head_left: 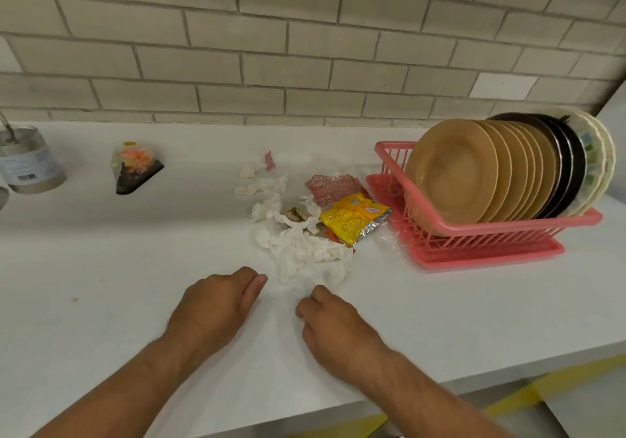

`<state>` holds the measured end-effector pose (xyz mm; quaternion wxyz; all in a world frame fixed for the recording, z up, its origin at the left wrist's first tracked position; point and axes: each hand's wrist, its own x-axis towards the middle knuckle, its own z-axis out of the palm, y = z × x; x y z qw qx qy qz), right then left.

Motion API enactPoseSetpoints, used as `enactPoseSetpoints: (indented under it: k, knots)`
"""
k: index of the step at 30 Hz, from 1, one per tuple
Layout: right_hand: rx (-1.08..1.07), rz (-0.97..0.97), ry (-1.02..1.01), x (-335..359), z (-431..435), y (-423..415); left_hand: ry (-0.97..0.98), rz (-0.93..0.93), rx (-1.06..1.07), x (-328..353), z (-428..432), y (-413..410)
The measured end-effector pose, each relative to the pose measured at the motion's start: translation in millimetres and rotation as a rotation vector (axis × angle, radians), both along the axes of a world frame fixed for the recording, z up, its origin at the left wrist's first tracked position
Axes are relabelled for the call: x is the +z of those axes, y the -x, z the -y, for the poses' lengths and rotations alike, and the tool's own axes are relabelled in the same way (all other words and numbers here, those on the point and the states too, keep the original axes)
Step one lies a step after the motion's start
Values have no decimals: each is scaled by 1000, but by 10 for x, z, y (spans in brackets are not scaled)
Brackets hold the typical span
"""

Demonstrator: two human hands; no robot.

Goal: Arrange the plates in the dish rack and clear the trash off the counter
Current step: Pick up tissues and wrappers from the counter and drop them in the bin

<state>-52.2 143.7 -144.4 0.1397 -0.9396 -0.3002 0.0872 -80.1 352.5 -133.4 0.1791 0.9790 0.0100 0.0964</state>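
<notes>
Nearest to me, both of the person's hands lay low on the white worktop. The left hand had its fingers loosely curled and held nothing I could see. The right hand had its fingers bent at the near edge of the crumpled tissues; whether they pinched any paper, I could not tell.

The plates looked finished, so the step in hand seemed to be gathering the trash. To do it well, I would cup both hands round the heap from either side and draw the loose wads inward, then lift them as one bundle with the packets trapped inside.

Just beyond the tissues, which made several wads I could not count, lay one yellow foil packet. Beside it was one scrap of clear film, and behind it one red-and-white wrapper. To the right stood one pink dish rack holding the plates upright. By my count there were roughly eight tan ones, two or three dark ones and two pale ones.

Farther back sat one small pink scrap. Well apart on the left were one triangular wrapped pack and one tin
</notes>
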Motion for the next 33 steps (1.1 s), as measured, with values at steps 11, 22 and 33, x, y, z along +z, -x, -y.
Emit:
enactPoseSetpoints:
  k: [11, 22, 33]
  knots:
    - [-57, 41, -103, 132, 645, 130, 5, -41, -160, 85, 570, -354]
    - [-270, 59, -176, 121, 1385, -138, -273, -103, -310, -202, 1316, -470]
    - [-149, 74, -203, 238, 955, -916, 199, 41, -24, 55, 1090, -170]
